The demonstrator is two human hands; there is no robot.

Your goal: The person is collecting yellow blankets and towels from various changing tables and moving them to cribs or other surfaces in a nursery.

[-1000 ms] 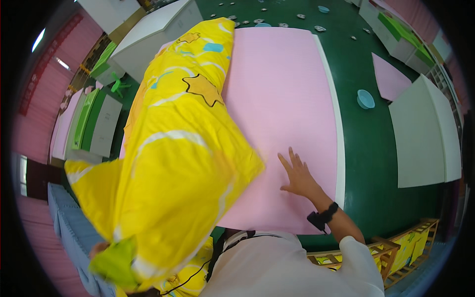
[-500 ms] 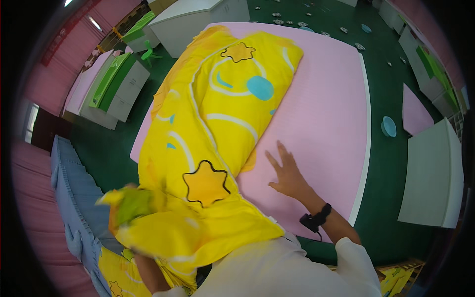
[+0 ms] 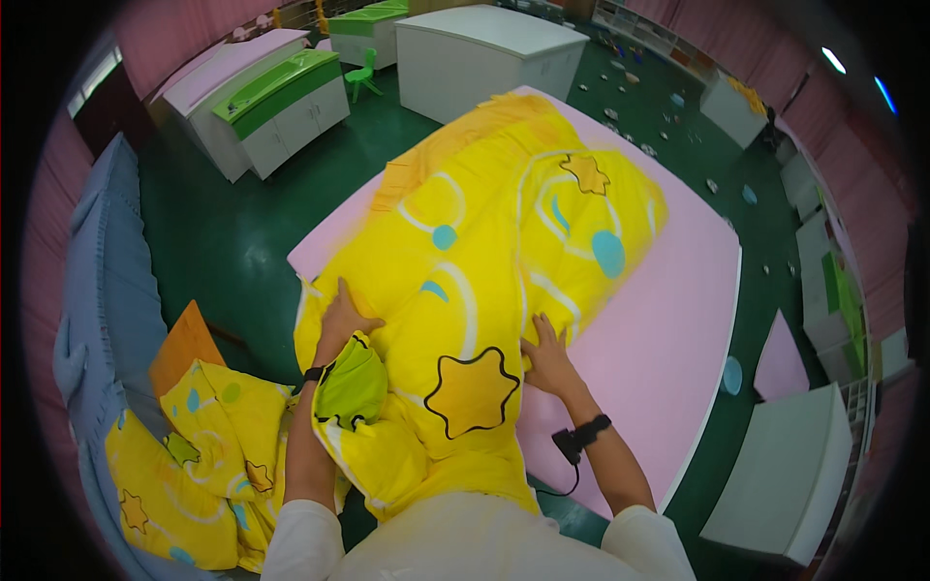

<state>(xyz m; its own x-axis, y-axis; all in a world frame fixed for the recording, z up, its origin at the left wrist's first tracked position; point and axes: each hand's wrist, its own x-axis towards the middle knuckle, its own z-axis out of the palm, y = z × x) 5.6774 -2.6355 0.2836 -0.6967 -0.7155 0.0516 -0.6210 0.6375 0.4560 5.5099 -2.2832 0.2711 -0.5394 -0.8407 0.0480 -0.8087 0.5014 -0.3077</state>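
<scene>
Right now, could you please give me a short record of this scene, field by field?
Left hand: flat on the yellow quilt, near its left edge
Right hand: flat on the quilt beside a star print
Quilt: spread lengthwise over the pink mattress
Mattress: lies on the green floor
Left of person: second yellow bedding, crumpled
Background: white cabinets

One head-worn fisheye view looks steeply down, close over the yellow quilt (image 3: pixel 484 261); edges bend outward.
</scene>
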